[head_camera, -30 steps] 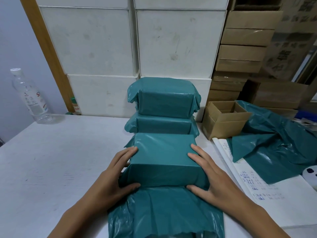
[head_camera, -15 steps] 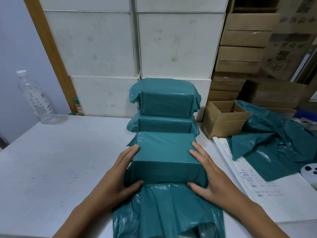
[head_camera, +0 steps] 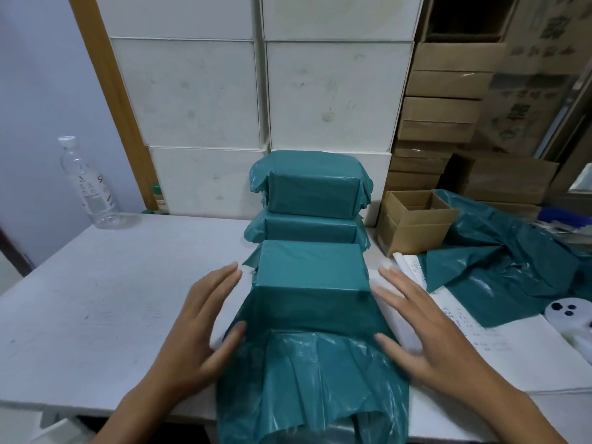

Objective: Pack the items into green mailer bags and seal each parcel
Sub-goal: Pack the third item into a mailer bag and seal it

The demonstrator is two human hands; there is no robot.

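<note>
Hanging off the near edge of the tabletop (head_camera: pixel 96 309), the open tail of the front mailer bag (head_camera: pixel 312 379) is the biggest risk: the boxed item sits at the bag's far end, mouth unsealed, so a tug on the loose film could drag the whole parcel (head_camera: pixel 312 267) toward the edge, or the flap could fold crooked & seal w/ wrinkles. Second risk, judged: this parcel sits right against the stack of sealed parcels (head_camera: pixel 309 200) just behind it, so a push forward may knock that stack. Third: thin film could tear on a box corner if pulled hard.

Both hands are spread flat, fingers straight, gripping nothing. Left hand (head_camera: pixel 198 328) is just left of the parcel w/ thumb tip at the bag's skirt; right hand (head_camera: pixel 426 328) is just right of it, thumb touching the film. Motion blur, so exact contact is hard to tell.

Counts, big to small, placed vs the parcel:
- white boxes (head_camera: pixel 336 94) behind: approx 5 visible, cropped at top
- brown cartons (head_camera: pixel 445 84) behind-right: several, exact no. unclear
- green parcels: 3 (2 stacked, 1 in hand)
- spare green bags (head_camera: pixel 512 261) right: a heap, uncountable
- open carton (head_camera: pixel 413 219) right: 1
- paper sheets (head_camera: pixel 480 341) right: at least 1
- water bottle (head_camera: pixel 86 184) far left: 1
</note>
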